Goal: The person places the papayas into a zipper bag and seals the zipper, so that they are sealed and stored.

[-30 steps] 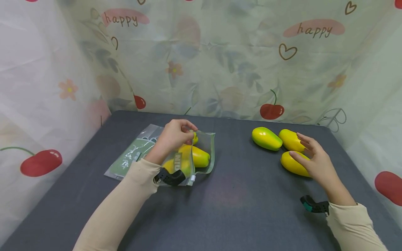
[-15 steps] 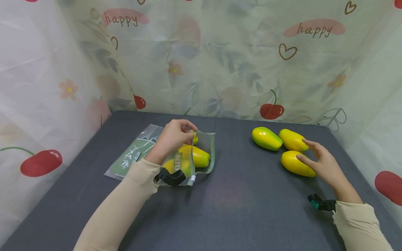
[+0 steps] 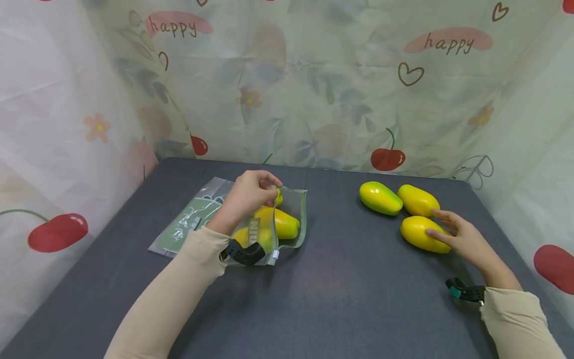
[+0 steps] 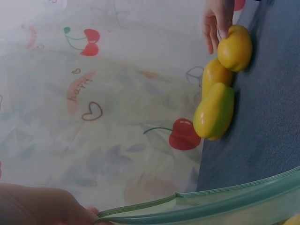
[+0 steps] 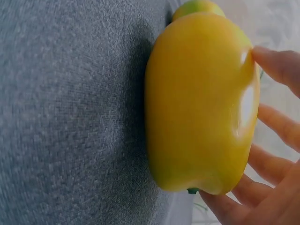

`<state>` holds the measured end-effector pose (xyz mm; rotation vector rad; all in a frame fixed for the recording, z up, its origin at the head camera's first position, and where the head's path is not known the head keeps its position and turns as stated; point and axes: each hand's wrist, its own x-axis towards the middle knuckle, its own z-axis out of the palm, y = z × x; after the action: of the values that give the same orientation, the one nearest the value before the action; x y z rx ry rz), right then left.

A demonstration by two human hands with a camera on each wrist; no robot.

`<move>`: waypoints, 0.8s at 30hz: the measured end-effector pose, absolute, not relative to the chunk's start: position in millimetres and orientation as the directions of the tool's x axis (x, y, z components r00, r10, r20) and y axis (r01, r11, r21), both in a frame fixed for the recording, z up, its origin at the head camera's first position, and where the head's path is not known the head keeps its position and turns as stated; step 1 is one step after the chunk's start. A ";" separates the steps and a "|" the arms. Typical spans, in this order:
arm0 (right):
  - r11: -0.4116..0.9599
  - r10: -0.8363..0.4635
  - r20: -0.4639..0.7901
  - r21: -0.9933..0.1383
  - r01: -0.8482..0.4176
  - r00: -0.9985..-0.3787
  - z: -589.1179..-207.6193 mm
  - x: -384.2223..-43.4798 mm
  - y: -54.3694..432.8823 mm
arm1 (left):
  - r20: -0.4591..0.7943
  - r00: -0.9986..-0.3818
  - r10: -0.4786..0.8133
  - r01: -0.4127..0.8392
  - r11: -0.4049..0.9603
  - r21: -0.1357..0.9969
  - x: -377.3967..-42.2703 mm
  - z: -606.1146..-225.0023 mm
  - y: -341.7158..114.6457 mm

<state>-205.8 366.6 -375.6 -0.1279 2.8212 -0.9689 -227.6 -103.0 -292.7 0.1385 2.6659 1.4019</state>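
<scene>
Along the bench [image 3: 336, 289] at far left hangs a white curtain [image 3: 67, 149] printed with red cherries, which also runs behind the far edge; next comes a flat, clear and green plastic zip bag [image 3: 181, 232], lying near the left edge, towards the far left corner, with its mouth facing the right edge; your left arm, in a beige sleeve [image 3: 166, 304] with a black wrist strap [image 3: 246, 253], reaches over it; your left hand [image 3: 251, 194] has its fingers bent and its thumb pinching the upper rim of the bag's mouth, which stands parted; inside you have at least two glossy yellow, oblong fruits [image 3: 287, 224], one mostly hidden behind the other and the film; a small white slider [image 3: 275, 255] sits at the bag's lower right corner.

Towards the far right corner lies a green-and-yellow oblong fruit [image 3: 380, 198]; just beside it is a plain yellow oblong fruit [image 3: 417, 200]; just in front of that one, nearer the right edge, a smooth yellow oblong fruit with a stubby green stem [image 5: 199, 108] rests on its side; your right hand [image 3: 471, 242] is spread around its right end, fingers parted and only slightly bent, thumb and fingertips against the skin without a closed hold.
</scene>
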 end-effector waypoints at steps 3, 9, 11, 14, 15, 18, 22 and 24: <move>0.786 -0.151 -0.128 -0.617 -0.041 -0.980 -377.2 -206.2 368.0 | -0.073 -0.988 0.138 0.017 0.561 0.827 -228.0 -292.9 -103.4; 0.781 -0.179 -0.152 -0.623 -0.046 -0.972 -381.4 -207.6 370.8 | -0.066 -0.988 0.137 0.024 0.568 0.822 -227.9 -292.9 -103.6; 0.782 -0.182 -0.158 -0.622 -0.045 -0.970 -382.6 -207.2 370.6 | -0.063 -0.989 0.135 0.026 0.570 0.821 -227.6 -292.6 -103.8; 0.785 -0.188 -0.159 -0.618 -0.051 -0.969 -384.0 -206.1 369.5 | -0.064 -0.989 0.132 0.023 0.569 0.822 -226.7 -291.8 -104.0; 0.786 -0.191 -0.157 -0.616 -0.055 -0.969 -384.2 -205.6 369.0 | -0.065 -0.989 0.132 0.022 0.568 0.822 -226.4 -291.6 -103.9; 0.794 -0.199 -0.154 -0.604 -0.067 -0.968 -384.7 -204.1 367.3 | -0.068 -0.989 0.134 0.020 0.566 0.824 -225.6 -291.5 -103.6; 0.799 -0.209 -0.151 -0.596 -0.080 -0.966 -385.7 -202.8 365.1 | -0.070 -0.988 0.134 0.018 0.564 0.825 -225.6 -291.5 -103.9; 0.798 -0.215 -0.147 -0.596 -0.087 -0.965 -386.6 -202.4 364.1 | -0.072 -0.989 0.133 0.016 0.565 0.825 -225.4 -291.6 -104.0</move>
<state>-202.4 364.1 -386.6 -0.2365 2.7794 -0.9068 -225.4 -104.0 -291.6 0.1271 2.6664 1.4032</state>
